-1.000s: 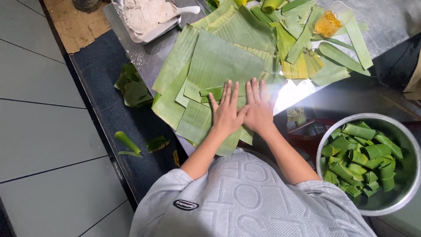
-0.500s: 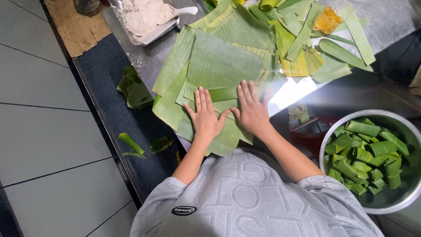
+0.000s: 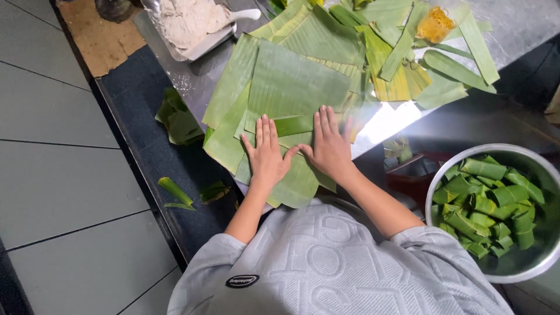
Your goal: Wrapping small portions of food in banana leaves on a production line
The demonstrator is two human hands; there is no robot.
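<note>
Left hand [image 3: 266,153]: flat, palm down, fingers spread; pressing on the leaf stack [image 3: 291,93], gripping nothing.
Right hand [image 3: 330,144]: flat, palm down, fingers together; also pressing, nothing held. Thumbs nearly meet.
Strip [image 3: 293,124]: narrow darker green leaf piece lying across the stack, between the two sets of fingers; fingertips touch its ends.
Leaf stack: several large banana leaf sheets overlapped on the steel counter [image 3: 513,29]; top sheet runs from under both palms away from the body. Near edge overhangs the counter toward the torso.
Progress, done: bowl [image 3: 437,192] at the right holds many rolled green leaf pieces, packed close. Judged well underway.
Progress, left: the stack under the hands is still flat and unfolded; more loose strips [image 3: 475,41] lie beyond it.
Tray [image 3: 204,44]: far left corner, holds a white mass, possibly dough or grated filling; too blurred to tell.
Yellow item [image 3: 434,24]: small, beyond the strips, well apart from the hands.
Scraps [image 3: 178,119]: leaf offcuts on the dark mat [image 3: 146,151] to the left, below counter level.
</note>
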